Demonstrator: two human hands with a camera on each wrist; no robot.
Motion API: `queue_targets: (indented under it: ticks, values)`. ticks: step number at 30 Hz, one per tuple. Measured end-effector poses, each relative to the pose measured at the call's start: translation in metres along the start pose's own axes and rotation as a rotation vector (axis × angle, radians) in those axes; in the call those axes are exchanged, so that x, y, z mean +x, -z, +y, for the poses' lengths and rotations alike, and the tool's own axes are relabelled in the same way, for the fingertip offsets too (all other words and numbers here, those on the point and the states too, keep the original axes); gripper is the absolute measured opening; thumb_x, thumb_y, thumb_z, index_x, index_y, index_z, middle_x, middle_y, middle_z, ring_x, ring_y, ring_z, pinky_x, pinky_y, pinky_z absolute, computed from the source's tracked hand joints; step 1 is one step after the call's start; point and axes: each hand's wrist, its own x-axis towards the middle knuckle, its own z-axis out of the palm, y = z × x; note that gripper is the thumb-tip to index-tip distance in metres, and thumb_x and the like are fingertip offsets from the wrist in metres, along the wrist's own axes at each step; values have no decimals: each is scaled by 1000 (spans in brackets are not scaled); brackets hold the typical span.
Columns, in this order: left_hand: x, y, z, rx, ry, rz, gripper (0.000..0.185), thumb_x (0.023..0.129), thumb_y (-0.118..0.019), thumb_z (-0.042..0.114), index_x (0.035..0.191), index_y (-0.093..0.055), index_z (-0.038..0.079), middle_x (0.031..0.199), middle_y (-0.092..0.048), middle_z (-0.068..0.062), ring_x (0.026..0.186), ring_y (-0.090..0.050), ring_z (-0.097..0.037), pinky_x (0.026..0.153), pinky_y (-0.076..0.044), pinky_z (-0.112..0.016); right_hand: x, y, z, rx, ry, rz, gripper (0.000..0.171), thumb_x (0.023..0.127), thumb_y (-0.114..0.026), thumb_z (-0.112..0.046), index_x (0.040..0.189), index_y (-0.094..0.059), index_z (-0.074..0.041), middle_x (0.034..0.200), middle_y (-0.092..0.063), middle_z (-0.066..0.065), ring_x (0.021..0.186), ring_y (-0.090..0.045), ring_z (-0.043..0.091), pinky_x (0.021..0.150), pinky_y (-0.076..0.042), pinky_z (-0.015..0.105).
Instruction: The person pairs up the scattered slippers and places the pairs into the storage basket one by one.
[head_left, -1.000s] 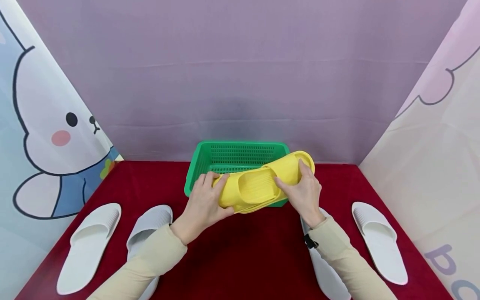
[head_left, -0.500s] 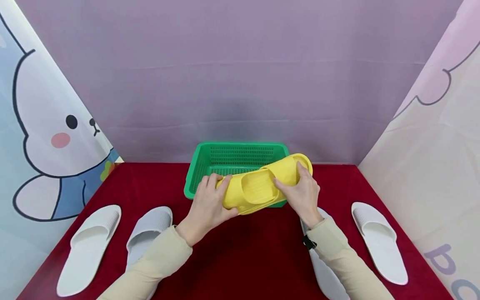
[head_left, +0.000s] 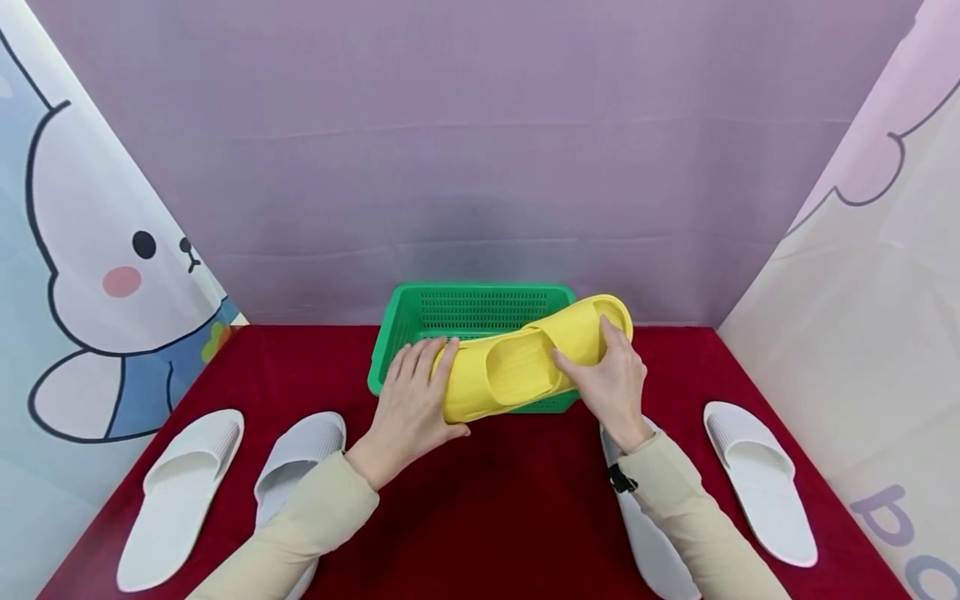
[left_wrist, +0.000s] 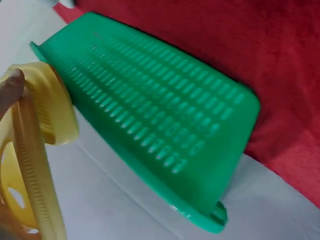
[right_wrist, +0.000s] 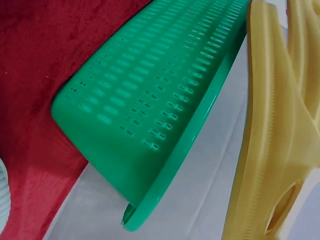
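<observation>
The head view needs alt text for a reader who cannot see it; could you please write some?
Two hands, the left hand and the right hand, hold yellow slippers over a green basket on a red cloth, with white slippers lying on both sides.

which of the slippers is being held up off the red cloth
The yellow slipper, gripped at its ends by the left hand and right hand over the green basket. The white slippers all lie flat on the cloth.
</observation>
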Motion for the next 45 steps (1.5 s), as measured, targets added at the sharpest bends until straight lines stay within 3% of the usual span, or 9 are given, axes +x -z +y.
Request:
queue_targets:
  ticks: [3, 11, 20, 25, 30, 33, 35, 39, 45]
  values:
    - [0, -5, -2, 13, -1, 11, 123, 40, -84, 57, 138, -32, 4, 130, -44, -15, 118, -42, -34, 103, -33, -47, 0, 0, -1, 1, 12, 5, 81, 67, -77, -39, 129, -48, 3, 125, -54, 20, 103, -56, 37, 83, -44, 53]
    - [3, -13, -7, -20, -65, 124, 98, 47, -78, 48, 127, -42, 3, 122, -49, -16, 109, -48, -32, 94, -40, -45, -2, 0, -2, -21, -41, -49, 85, 70, -75, -39, 135, -40, 3, 131, -48, 20, 110, -52, 38, 89, -42, 54]
    - [4, -13, -13, -57, -83, 135, 95, 48, -76, 48, 125, -43, 3, 120, -49, -15, 107, -48, -32, 92, -42, -46, -5, 4, -3, -64, -41, -161, 95, 72, -72, -43, 141, -26, 3, 138, -37, 19, 116, -46, 38, 94, -40, 53]
    - [1, -8, -17, -65, -91, 129, 93, 47, -74, 48, 123, -45, 3, 119, -50, -16, 107, -48, -33, 92, -41, -47, -12, 14, 3, -121, 138, -241, 93, 76, -71, -40, 141, -23, 6, 142, -30, 21, 123, -40, 38, 93, -41, 53]
    - [-1, 1, -25, -74, -115, 110, 93, 47, -74, 48, 123, -45, 3, 120, -49, -15, 108, -47, -32, 93, -40, -46, -11, 29, 15, -188, 507, -195, 89, 67, -79, -29, 134, -36, 9, 136, -39, 24, 120, -43, 35, 85, -49, 46]
    - [-1, 6, -31, -68, -155, 93, 93, 48, -75, 48, 124, -44, 4, 121, -49, -14, 110, -46, -31, 94, -40, -45, -3, 34, 21, -252, 714, -213, 94, 60, -83, -33, 131, -39, 9, 133, -42, 23, 121, -42, 34, 95, -44, 43]
    - [-2, 9, -34, -64, -197, 89, 94, 47, -76, 47, 125, -44, 5, 121, -49, -15, 110, -46, -31, 94, -40, -45, 2, 36, 23, -315, 801, -270, 99, 58, -82, -41, 132, -38, 8, 135, -40, 22, 126, -38, 33, 107, -31, 43]
    - [-3, 13, -38, -58, -281, 100, 93, 48, -77, 47, 125, -44, 5, 123, -49, -15, 112, -45, -32, 96, -38, -45, 5, 37, 23, -467, 869, -399, 112, 56, -76, -59, 139, -30, 2, 143, -33, 18, 133, -28, 32, 113, -14, 44]
    - [-2, 16, -37, -44, -322, 123, 92, 47, -76, 46, 124, -46, 5, 123, -50, -16, 111, -46, -32, 96, -39, -45, 5, 36, 22, -575, 873, -447, 126, 46, -78, -63, 143, -23, -3, 144, -34, 14, 132, -31, 31, 110, -17, 50]
